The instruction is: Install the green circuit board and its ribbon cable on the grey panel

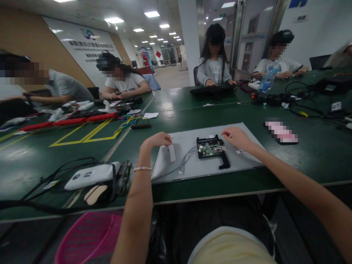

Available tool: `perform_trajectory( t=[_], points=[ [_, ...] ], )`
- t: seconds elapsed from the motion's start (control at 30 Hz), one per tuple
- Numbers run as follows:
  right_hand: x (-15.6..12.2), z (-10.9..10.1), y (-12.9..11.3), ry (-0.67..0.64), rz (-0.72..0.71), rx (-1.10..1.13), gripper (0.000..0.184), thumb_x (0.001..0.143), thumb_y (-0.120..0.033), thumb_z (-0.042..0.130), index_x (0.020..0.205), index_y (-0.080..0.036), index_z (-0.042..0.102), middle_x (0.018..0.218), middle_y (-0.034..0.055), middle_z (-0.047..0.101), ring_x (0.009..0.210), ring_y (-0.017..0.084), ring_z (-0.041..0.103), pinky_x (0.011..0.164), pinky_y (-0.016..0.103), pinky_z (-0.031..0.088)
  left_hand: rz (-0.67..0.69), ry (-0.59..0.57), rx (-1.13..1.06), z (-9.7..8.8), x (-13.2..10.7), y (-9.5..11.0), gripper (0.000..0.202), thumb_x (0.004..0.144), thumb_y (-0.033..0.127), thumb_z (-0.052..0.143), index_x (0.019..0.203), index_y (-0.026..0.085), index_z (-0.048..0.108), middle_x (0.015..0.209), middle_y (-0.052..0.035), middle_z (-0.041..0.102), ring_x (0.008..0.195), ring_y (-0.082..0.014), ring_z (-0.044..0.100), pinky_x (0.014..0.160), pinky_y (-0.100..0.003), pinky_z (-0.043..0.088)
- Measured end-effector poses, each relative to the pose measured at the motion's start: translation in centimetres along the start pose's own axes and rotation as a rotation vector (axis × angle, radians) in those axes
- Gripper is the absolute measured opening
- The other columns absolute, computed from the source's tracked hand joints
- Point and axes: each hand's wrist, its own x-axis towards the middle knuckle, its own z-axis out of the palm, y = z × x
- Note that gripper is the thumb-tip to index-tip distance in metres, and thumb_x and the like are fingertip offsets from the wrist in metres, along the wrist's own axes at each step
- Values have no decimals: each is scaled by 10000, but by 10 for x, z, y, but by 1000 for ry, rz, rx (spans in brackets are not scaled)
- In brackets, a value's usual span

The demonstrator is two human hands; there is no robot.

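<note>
Along the front edge of the green worktop [181, 192] lies a flat grey panel [192, 168], with a narrow strip of green showing between it and that edge. The left hand [161, 139] is over the panel's back left corner, its grip pinched on the upper end of a white strip [172, 154] that hangs toward the panel. The right hand [236, 137] reaches over the panel's back right part, fingertips just beside a black bracket [224, 161]; whether its grip is together or apart, I cannot tell. Amid the panel, the bracket frames a green circuit board [209, 149], and a thin cable [188, 156] runs from there toward the front left corner.

Open green lies beyond the panel's back edge, and a gap separates its right edge from a pink phone [281, 132]. Room is tighter on the left: a pair of glasses [124, 178], a white device [93, 175] and a beige-topped mouse [96, 194] sit near the worktop's front edge, beside the left forearm.
</note>
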Motion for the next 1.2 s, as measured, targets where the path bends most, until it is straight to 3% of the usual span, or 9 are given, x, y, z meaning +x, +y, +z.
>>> perform_trajectory(
  t=[0.23,0.4,0.47,0.67,0.73,0.97,1.2],
  points=[
    [-3,-4,-9,6,3,3,212,889,-227,481,926,-178,684,947,81,686,862,206,611,764,321,455,-72,-66,-149,-2,-7,5,494,739,591,501,830,139,679,789,-60,690,721,-174,619,607,-220,407],
    [-3,-3,-11,6,2,12,208,887,-223,486,934,-175,683,953,89,683,858,208,610,776,332,463,117,-190,-109,-4,-13,11,315,677,454,597,740,153,667,671,-2,633,659,-132,555,607,-197,387],
    [-2,-2,-10,19,0,20,211,886,-217,483,947,-179,681,953,85,681,856,204,609,774,330,464,134,-166,-136,-6,-15,13,275,674,414,589,711,149,655,632,9,595,631,-120,524,597,-195,383],
    [-1,-3,-14,69,-15,27,204,879,-205,479,938,-178,671,935,74,674,851,201,597,776,328,455,111,74,-351,-18,-28,25,343,759,471,550,853,149,620,593,23,497,542,-92,435,501,-199,316],
    [-2,-4,-17,78,-20,35,201,881,-207,479,945,-176,666,937,75,671,855,202,596,784,329,454,144,70,-420,-18,-31,34,345,798,490,510,849,157,581,588,23,489,518,-83,409,485,-198,295],
    [-7,-4,-45,107,-102,103,250,928,-254,442,1062,-179,639,1047,90,660,962,219,602,874,358,457,260,-377,-307,0,-23,66,274,810,445,506,782,172,521,600,-6,587,521,-98,450,514,-217,353],
    [-17,6,-82,-61,-446,177,399,936,-354,455,1289,-183,527,1264,122,588,1172,248,525,998,428,407,196,-495,-293,15,-14,71,170,766,328,523,865,194,489,676,-19,689,550,-122,562,517,-220,380]
  ],
)
